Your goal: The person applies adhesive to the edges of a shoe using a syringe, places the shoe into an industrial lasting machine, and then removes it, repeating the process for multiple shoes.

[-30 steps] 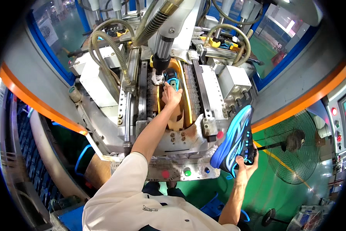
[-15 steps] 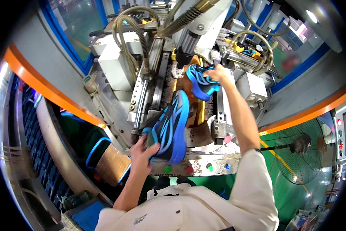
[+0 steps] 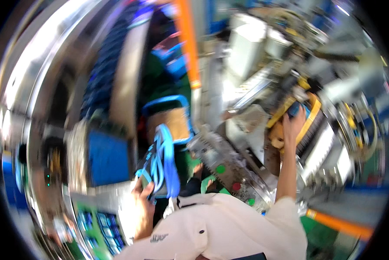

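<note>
A blue and black shoe (image 3: 165, 162) hangs in front of my body on the left, with my left hand (image 3: 144, 200) closed round its lower end. My right arm reaches out to the machine (image 3: 257, 167). There my right hand (image 3: 293, 125) is closed on a second blue shoe (image 3: 306, 112), mostly hidden by the fingers and blurred. That shoe lies between yellow-edged parts of the machine's bed, beside a tan-brown block (image 3: 276, 135).
Green and red buttons (image 3: 236, 186) line the machine's front edge. An orange bar (image 3: 188, 47) rises on the left. Beyond it are a blue-rimmed bin (image 3: 182, 123), a blue-sided box (image 3: 108, 158) and a conveyor with dark blue ridges (image 3: 105, 82). White housings (image 3: 245, 45) stand behind.
The view has swung to the left and is blurred. My left hand has carried its shoe away from the machine's front, to the left. My right hand stays at the machine with the other shoe.
</note>
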Available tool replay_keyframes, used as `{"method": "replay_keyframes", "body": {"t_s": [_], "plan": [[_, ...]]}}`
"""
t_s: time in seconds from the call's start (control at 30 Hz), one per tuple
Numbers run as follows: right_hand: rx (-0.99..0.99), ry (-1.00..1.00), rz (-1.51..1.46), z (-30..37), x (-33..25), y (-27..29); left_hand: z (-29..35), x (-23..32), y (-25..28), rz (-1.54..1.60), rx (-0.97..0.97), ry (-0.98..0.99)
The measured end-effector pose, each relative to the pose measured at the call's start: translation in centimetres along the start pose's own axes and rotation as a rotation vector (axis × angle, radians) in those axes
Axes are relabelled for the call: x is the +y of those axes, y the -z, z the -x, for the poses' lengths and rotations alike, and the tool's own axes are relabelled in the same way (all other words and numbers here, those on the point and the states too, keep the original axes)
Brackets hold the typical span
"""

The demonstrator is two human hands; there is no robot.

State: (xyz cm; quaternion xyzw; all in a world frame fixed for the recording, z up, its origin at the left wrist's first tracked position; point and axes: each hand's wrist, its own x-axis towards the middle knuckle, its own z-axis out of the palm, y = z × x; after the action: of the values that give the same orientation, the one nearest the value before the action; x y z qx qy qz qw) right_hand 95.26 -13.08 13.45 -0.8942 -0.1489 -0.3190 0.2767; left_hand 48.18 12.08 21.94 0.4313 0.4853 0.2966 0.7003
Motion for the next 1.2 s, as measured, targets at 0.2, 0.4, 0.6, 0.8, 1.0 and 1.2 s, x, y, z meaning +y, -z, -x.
{"method": "replay_keyframes", "body": {"t_s": [0.2,0.4,0.6,0.8,1.0,1.2], "plan": [[-0.499,0.225,-0.597,19.5,-13.9,-1.2,1.1,-5.0,3.4,0.268,0.165,0.15],[-0.433,0.394,-0.509,24.4,-10.3,-8.5,3.1,-8.0,10.0,0.511,0.521,0.145],[-0.469,0.376,-0.655,18.4,-21.4,-6.7,-2.6,-12.2,25.5,0.461,0.972,0.0],[-0.451,0.502,-0.984,12.7,-44.2,-3.9,-11.6,-12.9,44.4,-0.016,1.267,-0.097],[-0.451,0.9,-1.224,10.4,-72.9,4.0,-16.1,-20.1,55.5,-0.47,1.367,-0.02],[0.019,1.776,-0.901,16.6,-98.4,8.7,-14.5,-19.3,52.5,-0.427,1.258,-0.072]]}}
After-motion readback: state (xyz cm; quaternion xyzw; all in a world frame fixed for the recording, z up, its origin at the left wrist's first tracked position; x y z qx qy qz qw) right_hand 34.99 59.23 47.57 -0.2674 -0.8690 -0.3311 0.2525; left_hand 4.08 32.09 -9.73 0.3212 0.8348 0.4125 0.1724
